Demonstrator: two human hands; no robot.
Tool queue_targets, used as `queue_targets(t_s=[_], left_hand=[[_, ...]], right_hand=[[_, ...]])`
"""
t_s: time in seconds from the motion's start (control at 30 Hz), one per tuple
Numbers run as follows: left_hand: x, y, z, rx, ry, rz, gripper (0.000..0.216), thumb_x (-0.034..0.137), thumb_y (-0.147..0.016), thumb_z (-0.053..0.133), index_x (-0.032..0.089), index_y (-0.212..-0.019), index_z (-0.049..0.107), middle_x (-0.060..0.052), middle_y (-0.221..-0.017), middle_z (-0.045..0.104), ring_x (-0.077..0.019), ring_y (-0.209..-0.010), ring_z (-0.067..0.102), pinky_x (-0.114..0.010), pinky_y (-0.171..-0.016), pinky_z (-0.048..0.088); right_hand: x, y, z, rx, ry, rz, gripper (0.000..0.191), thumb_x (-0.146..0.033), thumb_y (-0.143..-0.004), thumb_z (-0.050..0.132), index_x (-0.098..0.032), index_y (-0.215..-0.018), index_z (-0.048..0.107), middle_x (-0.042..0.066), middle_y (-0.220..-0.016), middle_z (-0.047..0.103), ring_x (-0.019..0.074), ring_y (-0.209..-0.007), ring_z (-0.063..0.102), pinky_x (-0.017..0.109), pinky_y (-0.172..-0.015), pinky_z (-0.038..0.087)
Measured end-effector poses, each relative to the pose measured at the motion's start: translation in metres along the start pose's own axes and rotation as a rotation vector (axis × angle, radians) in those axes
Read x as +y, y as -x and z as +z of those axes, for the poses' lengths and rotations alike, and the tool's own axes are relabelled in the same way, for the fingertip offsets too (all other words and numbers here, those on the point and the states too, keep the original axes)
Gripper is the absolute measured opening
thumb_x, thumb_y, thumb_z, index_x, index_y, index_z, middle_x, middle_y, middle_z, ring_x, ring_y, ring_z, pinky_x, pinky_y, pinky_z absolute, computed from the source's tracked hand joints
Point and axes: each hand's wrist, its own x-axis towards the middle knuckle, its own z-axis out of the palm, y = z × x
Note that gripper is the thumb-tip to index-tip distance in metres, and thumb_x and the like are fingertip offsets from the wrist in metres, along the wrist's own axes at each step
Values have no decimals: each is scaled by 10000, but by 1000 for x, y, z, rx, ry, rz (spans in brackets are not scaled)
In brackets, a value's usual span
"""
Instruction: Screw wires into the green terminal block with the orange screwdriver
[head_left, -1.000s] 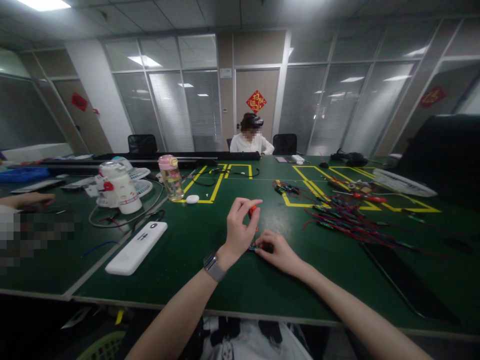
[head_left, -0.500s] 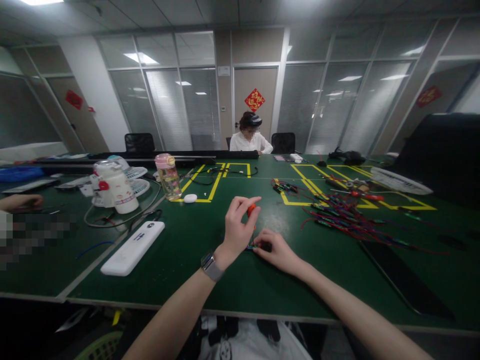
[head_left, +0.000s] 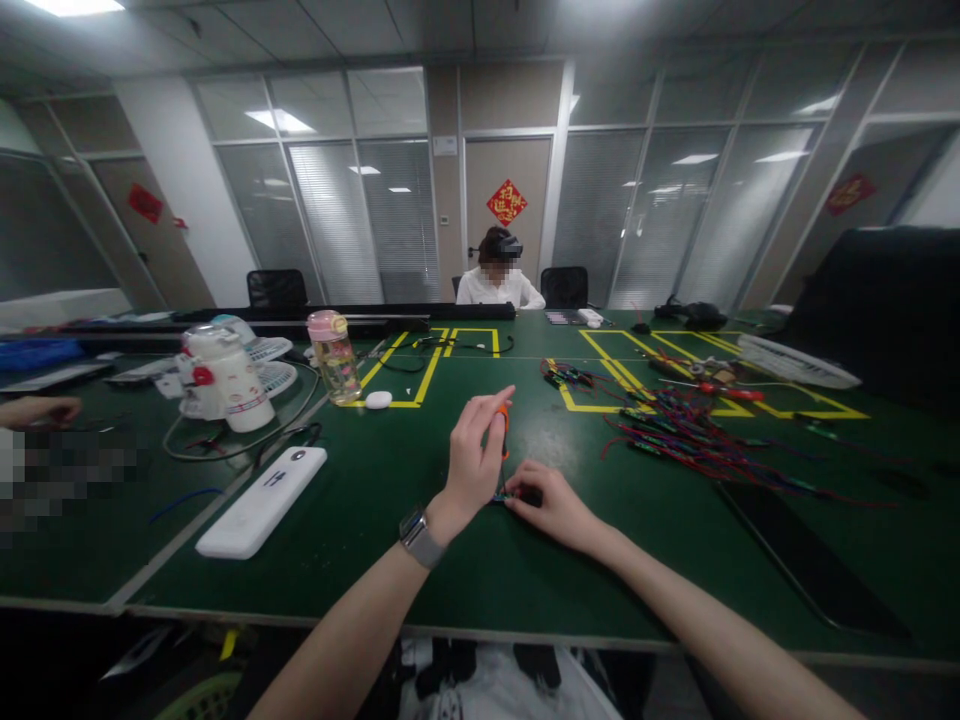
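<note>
My left hand (head_left: pixel 474 445) is closed around the orange handle of a screwdriver (head_left: pixel 505 440), its fingers pointing up and away from me. The screwdriver stands nearly upright, and its thin dark shaft runs down to a small greenish part (head_left: pixel 498 498) on the table. Pinching that part from the right side is my right hand (head_left: pixel 551 503), low against the green tabletop (head_left: pixel 465 590). The fingers hide most of the small part, so its exact shape cannot be made out.
To the right lie a heap of red and dark wires with small green pieces (head_left: pixel 690 440) and a flat black panel (head_left: pixel 817 560). On the left are a white power bank (head_left: pixel 262 503), a white jug (head_left: pixel 240 385) and a pink-lidded bottle (head_left: pixel 334 360). Across the table sits a person (head_left: pixel 495 285).
My left hand's fingers have turned and drawn closer together around the screwdriver handle. My right hand stays on the small part.
</note>
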Motion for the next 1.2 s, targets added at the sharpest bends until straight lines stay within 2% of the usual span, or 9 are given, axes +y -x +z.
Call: queue_targets(t_s=[0.1, 0.27, 0.47, 0.67, 0.73, 0.87, 1.07, 1.2], left_hand=[[-1, 0, 1, 3, 19, -17, 326, 181, -977, 417, 201, -1276, 545, -70, -1069, 640, -167, -994, 596, -305, -889, 461], [0, -1, 1, 24, -55, 7, 223, 209, -933, 533, 200, -1133, 631, -47, -959, 629, -162, -895, 590, -290, -818, 470], [2, -1, -1, -22, -9, -2, 308, 170, -978, 412, 195, -1231, 585, -74, -1070, 641, -166, -1000, 595, -300, -882, 462], [2, -1, 0, 52, -83, 13, 209, 219, -919, 555, 202, -1100, 658, -31, -889, 584, -153, -839, 574, -273, -772, 468], [2, -1, 0, 42, -78, 9, 219, 219, -934, 527, 206, -1110, 656, -37, -912, 582, -154, -858, 575, -273, -777, 469], [1, -1, 0, -17, -14, 0, 315, 174, -977, 409, 206, -1235, 588, -71, -1078, 628, -165, -997, 587, -300, -882, 460], [0, -2, 1, 42, -72, -5, 239, 225, -931, 537, 196, -1147, 635, -45, -927, 619, -165, -869, 584, -294, -804, 473], [2, -1, 0, 2, -51, -14, 265, 215, -959, 475, 205, -1180, 620, -66, -1024, 635, -176, -958, 595, -307, -851, 476]], right_hand=[[0, 0, 0, -4, -3, 6, 110, -90, -762, 653, -154, -832, 709, 33, -802, 594, 159, -732, 569, 272, -676, 457], [1, 0, 1, -4, -5, 16, 107, -92, -761, 656, -149, -834, 709, 37, -813, 595, 162, -734, 573, 272, -671, 457], [0, 0, 0, -6, -9, 11, 105, -89, -765, 653, -149, -831, 708, 39, -818, 597, 162, -740, 570, 276, -684, 459], [-4, 0, -1, -4, 2, 20, 105, -80, -759, 653, -148, -820, 705, 34, -801, 593, 163, -730, 566, 276, -680, 453], [-4, 0, -1, -5, -1, 25, 105, -78, -761, 651, -147, -819, 705, 35, -800, 594, 162, -728, 566, 275, -679, 453], [-4, 0, -1, -6, 12, 18, 115, -73, -762, 647, -149, -826, 705, 37, -809, 604, 163, -734, 567, 275, -684, 454], [-4, 0, -2, -9, 8, 25, 105, -82, -766, 653, -144, -829, 709, 35, -802, 592, 159, -727, 569, 270, -680, 449], [-4, 0, -2, -6, 6, 26, 101, -87, -764, 659, -146, -828, 711, 33, -794, 590, 160, -728, 564, 271, -680, 448]])
